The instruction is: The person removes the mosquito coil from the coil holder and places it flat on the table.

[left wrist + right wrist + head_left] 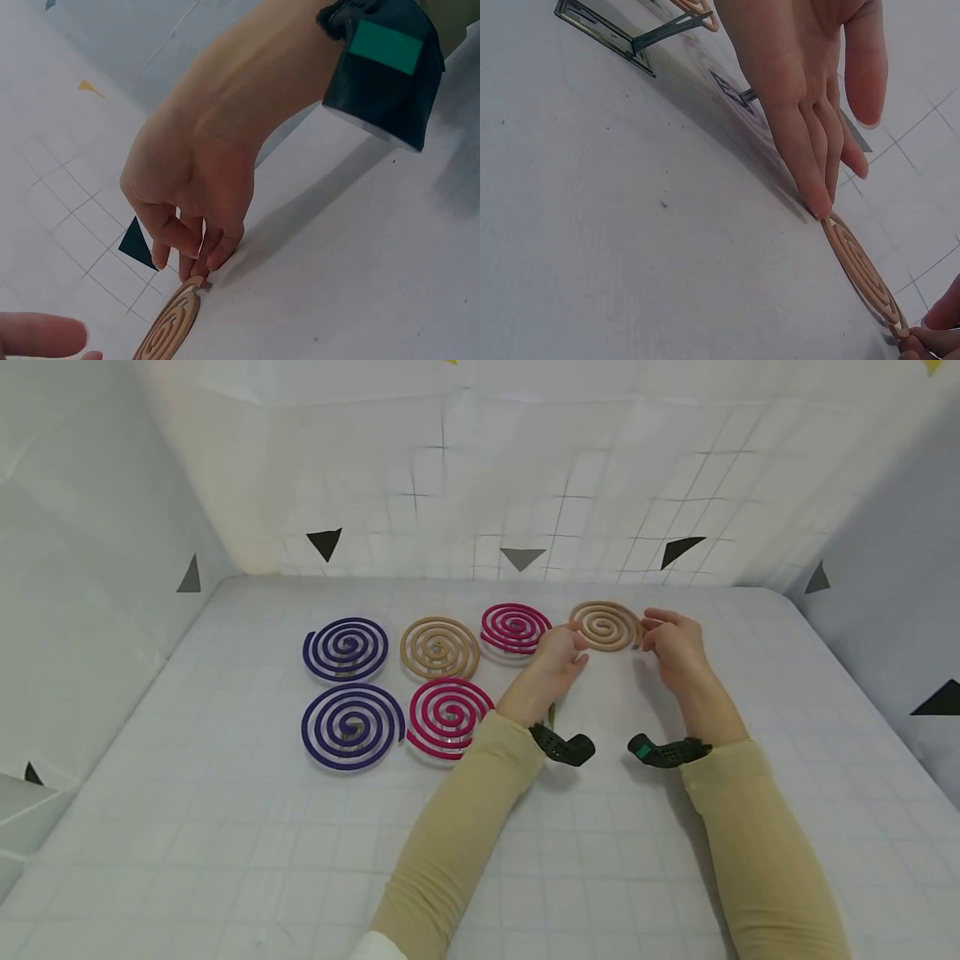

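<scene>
A tan mosquito coil (pixel 602 625) lies at the back of the white table, between my two hands. At its left edge is my left hand (pixel 551 664), its long fingers reaching down to touch the coil's rim in the right wrist view. My right hand (pixel 678 652) is at the opposite edge. In the left wrist view its fingertips meet the outer end of the coil (pixel 169 330). A pink coil (pixel 516 625) sits just left of my left hand, partly covered by it.
Further left are two purple coils (pixel 347 645), another tan coil (pixel 438 646) and a second pink coil (pixel 452 712). My left sleeve passes beside the front pink one. Thin metal stands (pixel 645 45) hold coils above the table. White sheeting walls the back and sides.
</scene>
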Demonstrator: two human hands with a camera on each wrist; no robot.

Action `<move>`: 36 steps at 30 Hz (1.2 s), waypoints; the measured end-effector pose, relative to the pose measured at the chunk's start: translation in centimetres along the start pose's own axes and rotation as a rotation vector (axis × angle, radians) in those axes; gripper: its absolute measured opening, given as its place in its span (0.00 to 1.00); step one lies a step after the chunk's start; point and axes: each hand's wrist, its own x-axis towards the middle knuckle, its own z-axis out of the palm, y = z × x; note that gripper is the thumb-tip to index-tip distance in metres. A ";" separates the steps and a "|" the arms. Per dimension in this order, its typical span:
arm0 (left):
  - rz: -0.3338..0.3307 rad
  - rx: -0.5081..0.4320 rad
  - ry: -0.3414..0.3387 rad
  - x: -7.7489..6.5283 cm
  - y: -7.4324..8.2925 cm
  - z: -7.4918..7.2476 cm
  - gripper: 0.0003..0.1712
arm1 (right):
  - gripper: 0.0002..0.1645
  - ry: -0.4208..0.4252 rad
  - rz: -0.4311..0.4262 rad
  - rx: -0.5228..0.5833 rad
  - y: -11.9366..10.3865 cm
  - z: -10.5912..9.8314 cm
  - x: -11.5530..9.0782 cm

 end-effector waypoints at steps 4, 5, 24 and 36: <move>0.002 0.028 -0.004 0.1 0.0 -0.1 0.38 | 0.44 -0.003 0.019 0.000 0.0 0.0 0.1; 0.003 0.032 -0.003 0.1 0.0 -0.1 0.38 | 0.44 -0.004 0.022 0.005 0.0 0.0 0.1; 0.005 0.074 -0.001 0.3 0.0 -0.3 0.38 | 0.49 0.017 0.006 0.123 -0.2 0.4 0.0; -0.002 0.081 -0.001 0.2 -0.1 -0.2 0.37 | 0.44 0.028 0.012 0.086 -0.1 0.4 -0.2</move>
